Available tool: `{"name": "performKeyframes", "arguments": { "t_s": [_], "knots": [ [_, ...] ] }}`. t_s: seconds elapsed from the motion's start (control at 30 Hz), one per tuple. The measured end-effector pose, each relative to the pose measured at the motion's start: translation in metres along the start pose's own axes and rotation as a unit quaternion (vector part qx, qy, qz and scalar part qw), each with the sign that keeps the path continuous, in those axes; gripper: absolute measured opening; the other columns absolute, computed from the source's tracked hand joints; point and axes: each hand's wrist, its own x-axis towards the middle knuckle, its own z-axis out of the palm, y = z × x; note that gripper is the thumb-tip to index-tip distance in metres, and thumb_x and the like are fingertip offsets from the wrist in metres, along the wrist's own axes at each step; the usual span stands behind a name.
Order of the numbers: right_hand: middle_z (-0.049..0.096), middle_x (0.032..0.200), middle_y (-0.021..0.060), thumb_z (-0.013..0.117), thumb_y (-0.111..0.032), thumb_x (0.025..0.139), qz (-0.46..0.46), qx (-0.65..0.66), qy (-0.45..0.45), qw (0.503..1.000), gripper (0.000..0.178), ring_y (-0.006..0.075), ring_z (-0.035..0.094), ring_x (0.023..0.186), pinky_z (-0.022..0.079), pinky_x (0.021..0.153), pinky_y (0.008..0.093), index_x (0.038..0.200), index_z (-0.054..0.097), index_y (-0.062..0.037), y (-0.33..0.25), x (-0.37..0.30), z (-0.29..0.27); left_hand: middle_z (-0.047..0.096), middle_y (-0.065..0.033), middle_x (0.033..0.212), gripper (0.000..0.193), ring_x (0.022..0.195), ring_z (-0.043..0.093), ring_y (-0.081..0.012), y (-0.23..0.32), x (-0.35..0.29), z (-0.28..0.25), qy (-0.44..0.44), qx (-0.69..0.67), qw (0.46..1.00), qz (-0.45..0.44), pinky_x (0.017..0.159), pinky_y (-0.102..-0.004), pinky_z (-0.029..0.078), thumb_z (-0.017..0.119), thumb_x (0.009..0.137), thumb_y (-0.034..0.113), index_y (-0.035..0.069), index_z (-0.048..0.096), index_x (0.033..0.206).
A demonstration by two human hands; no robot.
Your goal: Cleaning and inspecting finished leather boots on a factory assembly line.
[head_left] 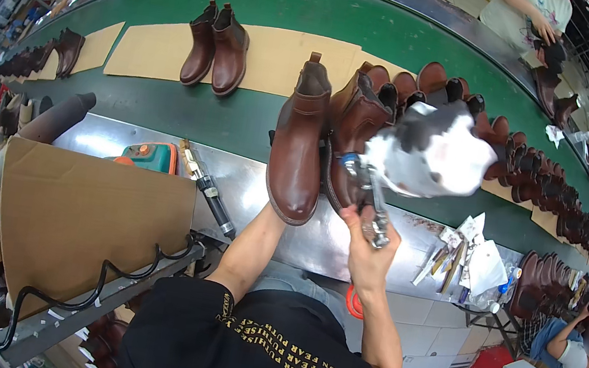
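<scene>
A brown ankle boot (299,154) with elastic sides is in front of me, toe toward me. My left forearm (254,247) runs under its toe; the boot hides that hand, which appears to hold it from beneath. A second brown boot (359,109) sits close against its right side. My right hand (373,257) is closed round the metal handle of a spray gun (376,201) with a blue ring at its front end. The gun's front is at the second boot's side. A white cloth-like wrap (441,157) with dark stains, blurred, covers the gun's upper part.
A brown boot pair (216,48) stands on cardboard (146,52) along the green bench. Many boots (535,172) line the right. A metal ledge (257,178) carries a hand tool (209,190) and stained papers (486,264). Brown cardboard (92,221) rises at left. Other people work nearby.
</scene>
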Motion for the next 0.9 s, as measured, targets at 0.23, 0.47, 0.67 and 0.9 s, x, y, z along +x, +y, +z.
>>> {"name": "performKeyframes", "arguments": {
  "t_s": [0.23, 0.47, 0.67, 0.9],
  "knots": [
    [0.063, 0.080, 0.0089, 0.064, 0.002, 0.081, -0.044, -0.092, 0.016, 0.995, 0.037, 0.0127, 0.062, 0.074, 0.049, 0.066, 0.0244, 0.116, 0.055, 0.0077, -0.005, -0.014, -0.013, 0.060, -0.0080, 0.095, 0.028, 0.089, 0.060, -0.0172, -0.006, 0.044, -0.013, 0.031, 0.024, 0.999, -0.012, 0.079, -0.0321, 0.051, 0.050, 0.093, 0.016, 0.005, 0.050, 0.119],
    [0.064, 0.082, 0.0131, 0.068, 0.002, 0.077, -0.052, -0.091, -0.137, 0.985, 0.042, 0.0169, 0.063, 0.074, 0.049, 0.066, 0.0280, 0.116, 0.055, 0.0076, -0.021, -0.004, 0.021, 0.061, -0.0082, 0.094, 0.028, 0.089, 0.060, -0.0174, -0.010, 0.098, -0.036, 0.025, 0.043, 0.998, -0.028, 0.079, -0.0322, 0.051, 0.050, 0.093, 0.016, 0.005, 0.050, 0.119],
    [0.059, 0.078, 0.0022, 0.069, 0.000, 0.078, -0.041, -0.082, 0.011, 0.996, 0.024, 0.0064, 0.051, 0.069, 0.044, 0.063, 0.0199, 0.100, 0.061, 0.0060, -0.008, 0.018, 0.033, 0.061, -0.0083, 0.093, 0.028, 0.089, 0.060, -0.0176, -0.023, 0.098, -0.053, 0.036, 0.063, 0.996, -0.044, 0.079, -0.0323, 0.051, 0.050, 0.093, 0.016, 0.006, 0.050, 0.119],
    [0.061, 0.076, 0.0042, 0.070, -0.001, 0.078, 0.029, -0.068, -0.090, 0.993, 0.034, 0.0086, 0.055, 0.066, 0.047, 0.062, 0.0233, 0.109, 0.059, 0.0051, -0.003, -0.005, 0.018, 0.061, -0.0085, 0.093, 0.028, 0.088, 0.060, -0.0177, -0.034, 0.108, -0.072, 0.045, 0.088, 0.994, -0.056, 0.079, -0.0324, 0.051, 0.050, 0.092, 0.016, 0.006, 0.051, 0.119]
  ]
}}
